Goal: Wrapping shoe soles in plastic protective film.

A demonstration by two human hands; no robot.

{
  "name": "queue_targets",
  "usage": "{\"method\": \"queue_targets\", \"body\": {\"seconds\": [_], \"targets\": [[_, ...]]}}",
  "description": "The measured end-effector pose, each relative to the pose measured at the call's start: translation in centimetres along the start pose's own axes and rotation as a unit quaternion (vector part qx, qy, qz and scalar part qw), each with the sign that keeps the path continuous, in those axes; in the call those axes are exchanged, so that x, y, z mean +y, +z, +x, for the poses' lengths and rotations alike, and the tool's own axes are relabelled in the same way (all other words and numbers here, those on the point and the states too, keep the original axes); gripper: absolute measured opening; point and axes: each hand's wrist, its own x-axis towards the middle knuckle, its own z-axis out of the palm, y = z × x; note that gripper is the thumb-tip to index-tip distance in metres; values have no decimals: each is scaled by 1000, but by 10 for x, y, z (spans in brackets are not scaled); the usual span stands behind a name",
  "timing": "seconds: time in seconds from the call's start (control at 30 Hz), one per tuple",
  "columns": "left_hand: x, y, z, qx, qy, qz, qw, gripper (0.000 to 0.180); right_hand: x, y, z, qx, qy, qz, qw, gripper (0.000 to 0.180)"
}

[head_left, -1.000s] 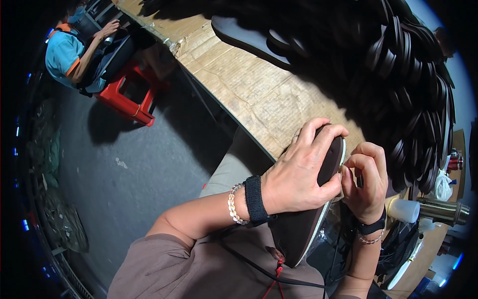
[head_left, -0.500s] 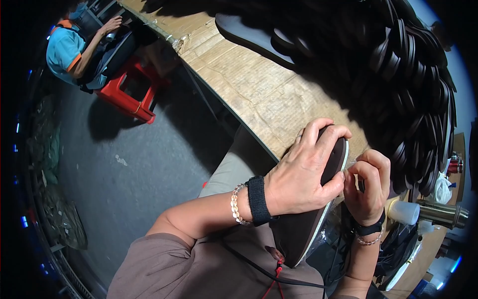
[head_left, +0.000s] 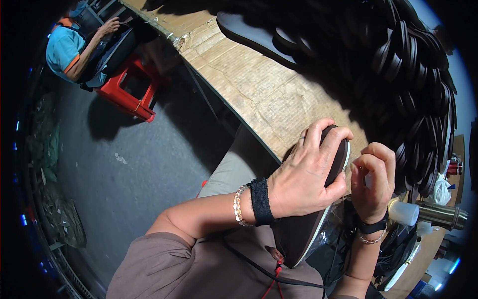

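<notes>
My left hand (head_left: pixel 306 174) is wrapped over the upper part of a dark brown shoe sole (head_left: pixel 298 236) with a pale edge strip. The thumb presses near the strip, and the fingers curl over the far end. The sole stands tilted against my body, its lower end at my lap. Just right of the strip, apart from the sole, is my right hand (head_left: pixel 373 182). Its fingers are curled in as if in a pinch, and what they hold, if anything, cannot be made out. Below that hand lies some clear crinkled plastic (head_left: pixel 322 239).
Dark soles (head_left: pixel 408 74) are heaped along the back and right of the cardboard-covered table (head_left: pixel 279 104). A translucent cup (head_left: pixel 404 213) and a metal flask (head_left: pixel 443 215) lie at the right. Far left, a person in blue (head_left: pixel 64 50) sits on a red stool (head_left: pixel 119 94).
My right hand has pulled away from the sole's edge, a little up and to the right. My left hand keeps its grip, shifting only slightly.
</notes>
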Motion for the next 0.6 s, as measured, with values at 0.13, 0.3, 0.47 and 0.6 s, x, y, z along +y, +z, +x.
{"method": "queue_targets", "body": {"seconds": [0.13,0.3,0.47,0.6], "targets": [[2,-2,1,-7,-10,-1,1000,65,1,-8,1,30,24,15,999,12],[1,-1,1,-3,-8,-3,1000,65,-3,-8,0,56,58,54,995,13],[1,-2,0,-2,-8,1,1000,67,-8,-11,5,-29,76,77,994,14],[1,-2,1,-5,-10,3,1000,68,-11,-16,11,-62,97,105,988,15]]}}
